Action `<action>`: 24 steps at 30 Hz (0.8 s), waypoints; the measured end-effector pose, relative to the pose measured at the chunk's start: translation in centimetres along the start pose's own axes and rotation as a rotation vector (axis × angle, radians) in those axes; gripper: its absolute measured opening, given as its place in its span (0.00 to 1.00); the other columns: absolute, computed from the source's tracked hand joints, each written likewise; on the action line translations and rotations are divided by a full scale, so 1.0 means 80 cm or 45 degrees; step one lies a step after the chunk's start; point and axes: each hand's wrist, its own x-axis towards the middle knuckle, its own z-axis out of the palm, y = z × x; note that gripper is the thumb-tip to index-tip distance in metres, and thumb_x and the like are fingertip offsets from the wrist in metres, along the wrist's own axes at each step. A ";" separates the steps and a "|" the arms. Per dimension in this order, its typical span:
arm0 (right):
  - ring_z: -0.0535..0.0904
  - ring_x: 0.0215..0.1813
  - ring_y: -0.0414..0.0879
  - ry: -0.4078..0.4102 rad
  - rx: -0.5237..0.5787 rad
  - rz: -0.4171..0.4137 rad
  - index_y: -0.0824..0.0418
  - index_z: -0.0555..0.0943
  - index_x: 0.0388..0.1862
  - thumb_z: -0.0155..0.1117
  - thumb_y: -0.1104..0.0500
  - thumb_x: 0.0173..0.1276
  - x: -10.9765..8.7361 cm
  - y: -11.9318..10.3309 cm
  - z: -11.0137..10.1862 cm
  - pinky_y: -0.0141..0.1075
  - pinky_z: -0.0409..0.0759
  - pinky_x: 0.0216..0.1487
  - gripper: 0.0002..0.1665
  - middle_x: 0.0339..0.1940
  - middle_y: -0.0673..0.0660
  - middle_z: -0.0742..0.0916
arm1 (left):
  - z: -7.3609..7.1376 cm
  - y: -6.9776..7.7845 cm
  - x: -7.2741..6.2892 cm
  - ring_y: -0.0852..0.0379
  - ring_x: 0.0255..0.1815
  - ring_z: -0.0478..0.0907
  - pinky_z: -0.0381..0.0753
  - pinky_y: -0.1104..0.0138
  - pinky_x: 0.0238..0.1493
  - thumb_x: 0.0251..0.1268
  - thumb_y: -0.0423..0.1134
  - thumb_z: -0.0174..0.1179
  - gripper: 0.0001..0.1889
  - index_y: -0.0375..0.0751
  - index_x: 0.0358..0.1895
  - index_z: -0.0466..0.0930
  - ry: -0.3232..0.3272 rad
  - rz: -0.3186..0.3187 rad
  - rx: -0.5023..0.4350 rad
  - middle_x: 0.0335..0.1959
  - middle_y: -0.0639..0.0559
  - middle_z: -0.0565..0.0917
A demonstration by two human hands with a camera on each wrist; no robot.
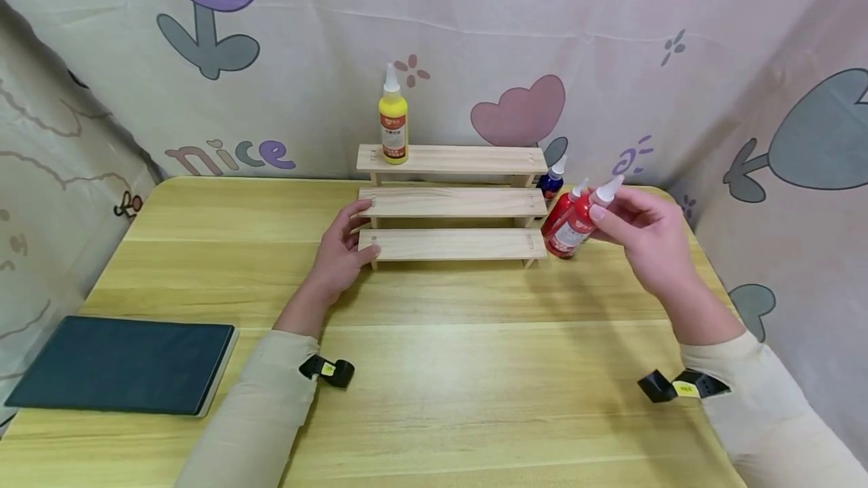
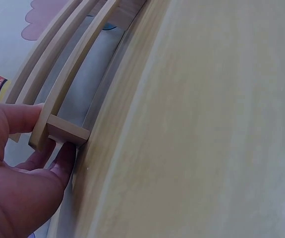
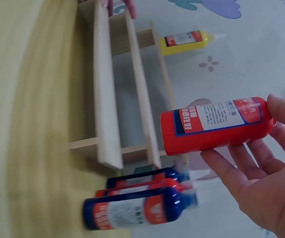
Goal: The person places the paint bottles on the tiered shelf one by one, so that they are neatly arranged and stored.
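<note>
Right fingers (image 3: 226, 171) grip a smooth red bottle (image 3: 211, 126) near wooden shelves (image 1: 452, 202).

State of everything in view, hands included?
Yellow bottle: upright, top tier
Three-tier wooden rack: standing, gripped at left end
Left hand: gripping rack
Right hand: holding red bottle
Held red bottle: tilted
Other red bottle: upright, between blue bottles
Two blue bottles: upright
Dark-covered notebook: closed, flat
</note>
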 end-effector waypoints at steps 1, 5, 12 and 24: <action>0.80 0.47 0.49 0.002 -0.018 -0.015 0.67 0.83 0.57 0.67 0.66 0.69 0.004 -0.004 0.000 0.35 0.82 0.42 0.18 0.48 0.60 0.83 | 0.000 0.000 0.000 0.41 0.62 0.71 0.70 0.53 0.62 0.60 0.14 0.58 0.40 0.52 0.73 0.66 0.000 0.000 0.001 0.67 0.39 0.68; 0.80 0.45 0.50 -0.018 -0.022 -0.065 0.68 0.83 0.57 0.67 0.66 0.69 0.022 -0.016 0.002 0.35 0.82 0.41 0.18 0.47 0.61 0.84 | 0.000 0.000 0.000 0.41 0.61 0.71 0.70 0.52 0.63 0.60 0.14 0.58 0.40 0.52 0.73 0.66 0.002 -0.002 0.007 0.67 0.39 0.68; 0.81 0.44 0.51 -0.106 0.058 -0.060 0.67 0.83 0.56 0.68 0.65 0.69 0.066 -0.032 0.007 0.37 0.83 0.42 0.18 0.46 0.62 0.84 | 0.000 0.001 -0.002 0.41 0.62 0.70 0.70 0.53 0.63 0.60 0.14 0.58 0.40 0.53 0.73 0.66 0.006 0.008 0.016 0.67 0.40 0.68; 0.79 0.52 0.54 -0.252 0.230 -0.010 0.67 0.83 0.57 0.68 0.66 0.68 0.155 -0.033 0.022 0.37 0.83 0.45 0.18 0.51 0.61 0.85 | 0.001 0.001 -0.001 0.42 0.62 0.71 0.70 0.53 0.63 0.60 0.15 0.59 0.40 0.55 0.72 0.67 0.022 -0.002 0.028 0.67 0.42 0.69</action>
